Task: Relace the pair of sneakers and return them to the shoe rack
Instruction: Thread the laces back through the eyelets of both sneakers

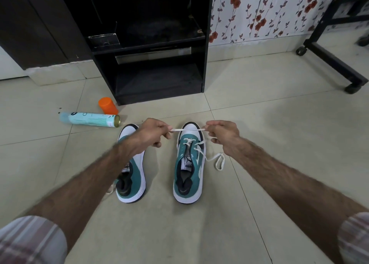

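Two hands pinching one white lace [186,129] taut over the right sneaker [189,163]: left hand [153,133], right hand [223,133], probably evening the ends. Left sneaker [130,163] sitting just beside; shoe rack [151,50] beyond.

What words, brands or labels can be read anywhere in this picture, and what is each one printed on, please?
"PUMA", with a leaping-cat logo above it: tongue label of the right sneaker.
Tongue label of the left sneaker: partly hidden by the forearm, unreadable.
Print on the spray can lying on the floor: too small and blurred to read.
Orange cap: no text visible.
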